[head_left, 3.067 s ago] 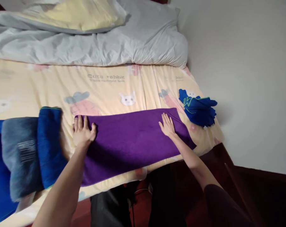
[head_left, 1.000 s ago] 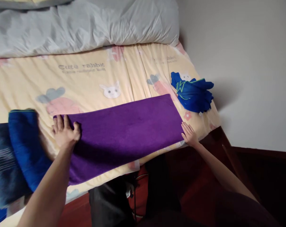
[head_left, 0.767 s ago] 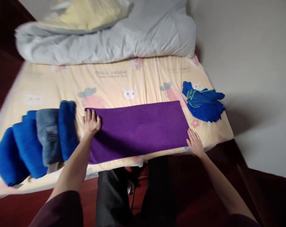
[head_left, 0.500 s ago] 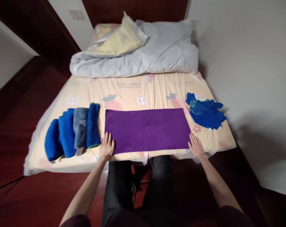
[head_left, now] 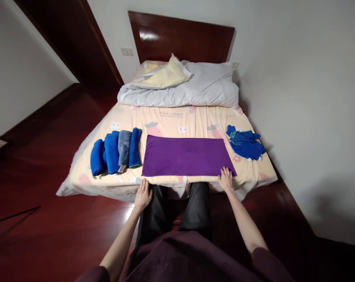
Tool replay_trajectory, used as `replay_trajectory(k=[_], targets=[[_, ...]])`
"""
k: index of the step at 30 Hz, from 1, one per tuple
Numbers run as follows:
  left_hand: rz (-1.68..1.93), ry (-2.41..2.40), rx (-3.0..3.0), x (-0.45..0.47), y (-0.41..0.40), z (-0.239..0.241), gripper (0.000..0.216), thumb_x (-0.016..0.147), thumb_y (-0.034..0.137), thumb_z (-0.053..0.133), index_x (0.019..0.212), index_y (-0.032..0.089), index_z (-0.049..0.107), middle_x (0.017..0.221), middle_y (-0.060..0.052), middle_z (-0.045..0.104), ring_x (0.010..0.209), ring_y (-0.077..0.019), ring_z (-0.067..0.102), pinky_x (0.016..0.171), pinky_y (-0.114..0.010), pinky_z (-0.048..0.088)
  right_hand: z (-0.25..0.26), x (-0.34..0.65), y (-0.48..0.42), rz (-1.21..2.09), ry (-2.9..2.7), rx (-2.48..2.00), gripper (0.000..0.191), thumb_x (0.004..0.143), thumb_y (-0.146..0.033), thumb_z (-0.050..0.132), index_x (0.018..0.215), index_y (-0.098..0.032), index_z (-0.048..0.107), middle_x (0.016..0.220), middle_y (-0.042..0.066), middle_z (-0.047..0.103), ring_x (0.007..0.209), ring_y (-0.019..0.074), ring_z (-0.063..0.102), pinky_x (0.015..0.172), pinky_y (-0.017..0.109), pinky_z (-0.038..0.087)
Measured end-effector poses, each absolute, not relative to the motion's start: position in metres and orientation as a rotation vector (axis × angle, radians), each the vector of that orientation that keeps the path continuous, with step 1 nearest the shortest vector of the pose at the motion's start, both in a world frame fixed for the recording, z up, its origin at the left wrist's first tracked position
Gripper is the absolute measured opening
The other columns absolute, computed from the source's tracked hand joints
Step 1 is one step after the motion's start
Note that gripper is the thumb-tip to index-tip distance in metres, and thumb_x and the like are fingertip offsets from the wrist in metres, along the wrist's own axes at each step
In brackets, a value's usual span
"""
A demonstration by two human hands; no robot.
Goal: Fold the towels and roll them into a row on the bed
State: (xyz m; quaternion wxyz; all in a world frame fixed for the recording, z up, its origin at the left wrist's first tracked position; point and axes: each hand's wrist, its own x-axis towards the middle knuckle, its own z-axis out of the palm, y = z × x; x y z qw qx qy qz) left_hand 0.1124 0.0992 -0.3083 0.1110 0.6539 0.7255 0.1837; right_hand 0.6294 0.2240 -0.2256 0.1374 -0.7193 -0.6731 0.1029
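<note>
A purple towel (head_left: 187,156) lies spread flat as a wide rectangle near the front edge of the bed. My right hand (head_left: 225,180) reaches over its near right corner, fingers extended over the cloth; firm contact cannot be made out. Just below the towel's near left corner is my left hand (head_left: 143,194), fingers stretched forward and holding nothing. Left of the towel, several rolled towels stand in a row: blue ones (head_left: 111,152) and a grey one (head_left: 124,149). To the right sits a crumpled blue cloth (head_left: 245,143) with green trim.
The bed (head_left: 168,124) has a cream sheet with rabbit and carrot prints. A grey quilt (head_left: 208,84) and a yellow cloth (head_left: 168,75) are bunched by the dark headboard (head_left: 183,39). A wall (head_left: 297,117) rises on the right. Dark red floor (head_left: 62,231) surrounds the bed's front and left.
My view has tilted up and back, showing more headboard. My left hand has come off the towel's left edge toward me. My right hand has shifted inward over the near right corner.
</note>
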Motion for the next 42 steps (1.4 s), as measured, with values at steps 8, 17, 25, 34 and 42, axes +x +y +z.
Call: replay_trajectory(k=[8, 17, 25, 34, 42], targets=[[0.535, 2.13, 1.635, 0.154, 0.036, -0.324, 0.068, 0.1, 0.045, 0.039, 0.157, 0.008, 0.04, 0.164, -0.026, 0.034, 0.154, -0.0389, 0.03, 0.121, -0.059, 0.034, -0.249, 0.477, 0.162, 1.398, -0.797, -1.475, 0.035, 0.08, -0.036, 0.07, 0.11, -0.017, 0.069, 0.108, 0.012, 0.078, 0.094, 0.0246, 0.075, 0.096, 0.043, 0.058], [0.561, 2.14, 1.619, 0.153, 0.032, -0.316, 0.07, 0.097, 0.044, 0.044, 0.156, 0.007, 0.042, 0.163, -0.026, 0.036, 0.154, -0.0382, 0.032, 0.122, -0.057, 0.034, -0.253, 0.399, 0.182, 1.68, -0.107, -1.117, 0.007, 0.09, -0.021, 0.068, 0.095, -0.019, 0.064, 0.106, 0.009, 0.08, 0.101, 0.0173, 0.076, 0.095, 0.031, 0.06], [0.437, 2.189, 1.753, 0.155, 0.04, -0.305, 0.06, 0.095, 0.037, 0.048, 0.146, 0.007, 0.053, 0.154, -0.025, 0.048, 0.145, -0.0398, 0.045, 0.116, -0.056, 0.042, -0.255, 0.381, 0.198, 1.486, 0.06, -1.226, 0.01, 0.094, -0.028, 0.068, 0.096, -0.019, 0.064, 0.103, 0.009, 0.08, 0.105, 0.0171, 0.076, 0.082, 0.025, 0.063], [0.456, 1.573, 2.326, 0.199, 0.207, -0.218, 0.041, 0.1, 0.022, 0.04, 0.129, 0.017, 0.069, 0.129, -0.015, 0.068, 0.121, -0.0285, 0.06, 0.107, -0.045, 0.049, -0.27, 0.383, 0.195, 1.5, 0.072, -1.253, 0.008, 0.093, -0.029, 0.067, 0.098, -0.022, 0.069, 0.118, 0.007, 0.078, 0.119, 0.0199, 0.072, 0.1, 0.034, 0.062], [-0.045, 1.441, 2.408, 0.27, 0.407, -0.208, 0.046, 0.096, 0.025, 0.052, 0.14, 0.02, 0.062, 0.154, -0.011, 0.054, 0.14, -0.0261, 0.051, 0.114, -0.039, 0.044, -0.277, 0.39, 0.189, 1.564, 0.064, -1.221, 0.026, 0.089, -0.034, 0.066, 0.109, -0.018, 0.071, 0.135, 0.011, 0.07, 0.125, 0.0215, 0.068, 0.108, 0.038, 0.056]])
